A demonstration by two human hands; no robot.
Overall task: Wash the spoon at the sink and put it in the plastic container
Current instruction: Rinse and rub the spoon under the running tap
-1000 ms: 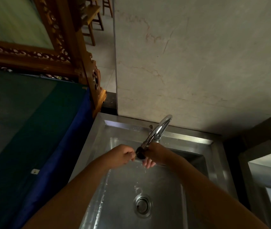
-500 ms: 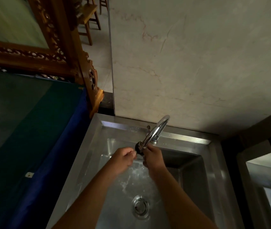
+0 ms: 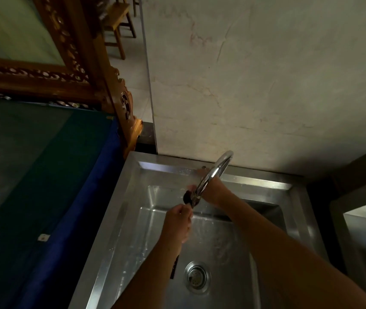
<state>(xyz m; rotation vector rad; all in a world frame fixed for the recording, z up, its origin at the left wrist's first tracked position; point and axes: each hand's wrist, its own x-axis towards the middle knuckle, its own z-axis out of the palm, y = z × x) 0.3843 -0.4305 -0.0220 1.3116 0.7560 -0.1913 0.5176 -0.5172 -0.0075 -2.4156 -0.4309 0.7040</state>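
Take the faucet (image 3: 213,175) as your marker. Your left hand (image 3: 178,224) sits just below its dark spout end, over the basin of the sink (image 3: 119,219), and it is the hand that carries the spoon (image 3: 175,265). What shows of the spoon is a dark, thin length poking out from under your left wrist and pointing back toward you, with its tip just left of the drain (image 3: 196,276). So its long axis runs from the spout down toward the drain, roughly in line with your forearm. The end nearer the spout is hidden inside your fist; it is probably the bowl held up to the water, but the dim view does not settle that.

Your left fingers are curled tight into a closed fist around the spoon. Your right hand (image 3: 214,192) is behind the faucet neck, beside the spout, with its fingertips reaching past the pipe. The neck covers its fingers, so you cannot tell whether it is gripping the faucet, working a lever, or just resting there.

The left hand is far nearer the spoon and already has it. The plastic container is nowhere in view, so carrying the spoon there likely means turning away from the faucet first.
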